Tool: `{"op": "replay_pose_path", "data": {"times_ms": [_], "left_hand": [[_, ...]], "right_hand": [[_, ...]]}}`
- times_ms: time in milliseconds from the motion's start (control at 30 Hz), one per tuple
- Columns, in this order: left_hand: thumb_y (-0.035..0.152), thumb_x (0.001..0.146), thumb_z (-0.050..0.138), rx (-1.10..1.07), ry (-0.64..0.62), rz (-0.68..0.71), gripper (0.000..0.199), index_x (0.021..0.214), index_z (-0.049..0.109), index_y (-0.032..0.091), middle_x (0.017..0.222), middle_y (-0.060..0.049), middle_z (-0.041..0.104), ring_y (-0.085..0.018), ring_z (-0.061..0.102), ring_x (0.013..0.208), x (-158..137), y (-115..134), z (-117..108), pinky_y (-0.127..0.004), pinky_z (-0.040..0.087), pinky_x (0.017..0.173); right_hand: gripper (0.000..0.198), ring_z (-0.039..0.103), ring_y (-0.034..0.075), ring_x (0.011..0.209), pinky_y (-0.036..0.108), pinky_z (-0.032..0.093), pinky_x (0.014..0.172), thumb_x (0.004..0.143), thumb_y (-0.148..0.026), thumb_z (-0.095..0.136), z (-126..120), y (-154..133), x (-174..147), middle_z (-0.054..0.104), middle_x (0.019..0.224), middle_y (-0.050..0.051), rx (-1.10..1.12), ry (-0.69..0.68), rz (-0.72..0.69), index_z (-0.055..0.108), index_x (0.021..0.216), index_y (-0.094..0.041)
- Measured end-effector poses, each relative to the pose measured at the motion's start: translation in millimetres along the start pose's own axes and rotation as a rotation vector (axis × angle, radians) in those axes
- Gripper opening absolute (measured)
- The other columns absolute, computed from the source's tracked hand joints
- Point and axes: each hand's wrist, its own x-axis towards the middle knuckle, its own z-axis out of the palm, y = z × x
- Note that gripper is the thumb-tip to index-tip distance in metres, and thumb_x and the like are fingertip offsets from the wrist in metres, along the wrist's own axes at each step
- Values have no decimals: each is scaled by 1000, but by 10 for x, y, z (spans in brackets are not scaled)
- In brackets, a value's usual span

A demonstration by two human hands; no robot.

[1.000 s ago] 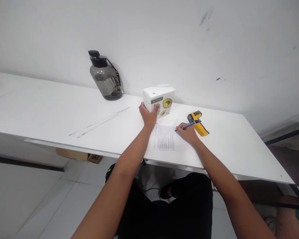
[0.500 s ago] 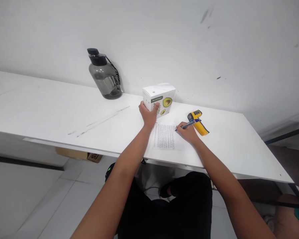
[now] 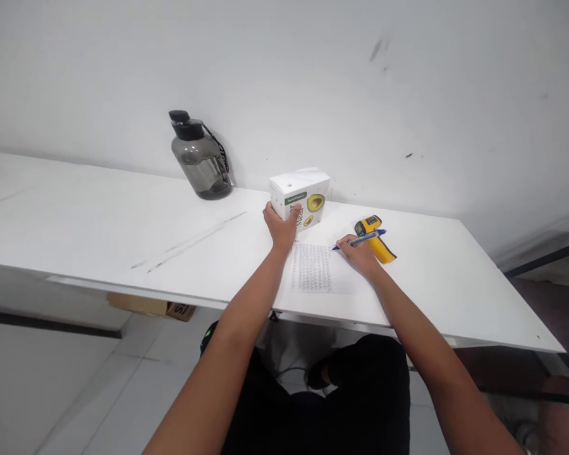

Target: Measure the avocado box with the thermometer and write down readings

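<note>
My left hand (image 3: 283, 226) grips the lower left corner of a white carton (image 3: 308, 181) with avocado pictures, which stands upright on the table. In my right hand (image 3: 359, 253) is a blue pen (image 3: 367, 236), its tip at the upper right edge of the writing on a paper sheet (image 3: 313, 268). Rows of handwriting cover most of that sheet, which lies flat in front of the carton. Just beyond my right hand lies a yellow and black infrared thermometer (image 3: 382, 248), partly hidden by the pen.
A grey water bottle (image 3: 201, 163) with a black lid stands near the wall at the back left of the white table (image 3: 95, 221). Under the table is a cardboard box (image 3: 142, 304). Part of another person (image 3: 557, 411) shows at the lower right.
The view has shifted, so the table and bottle appear lower. The pen leans flatter in my right hand. My left hand keeps its hold on the carton.
</note>
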Motion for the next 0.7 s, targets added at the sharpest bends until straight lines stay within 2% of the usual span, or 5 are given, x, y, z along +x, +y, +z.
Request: {"op": "replay_pose_path", "data": {"times_ms": [267,367,533,700], "left_hand": [[61,68,85,-4,-9,-22,74,122,47,27,121,-8,48,-29,52,123,8,-6,-15,-48,44,106],[61,68,84,9,-13,-20,72,120,48,26,120,-8,48,-29,51,124,10,1,-22,-49,44,106],[59,67,86,2,5,-13,71,118,49,27,118,-7,49,-29,51,123,14,-7,-22,-49,43,107],[58,67,86,-11,1,-20,72,120,48,27,120,-6,49,-28,52,123,17,-17,-13,-47,44,107]], "right_hand": [[25,41,13,54,28,33,54,76,-48,68,3,-26,-14,46,55,-6,21,-40,10,63,76,-24],[28,48,15,56,30,39,57,79,-53,66,19,-23,-25,52,58,-4,8,-10,-38,63,79,-24],[32,63,21,71,34,47,70,87,-55,59,24,23,-49,67,74,2,-245,104,-200,66,96,-24],[34,70,25,88,38,53,83,94,-47,51,-2,124,-16,76,99,9,-443,105,-468,70,108,-22]]}}
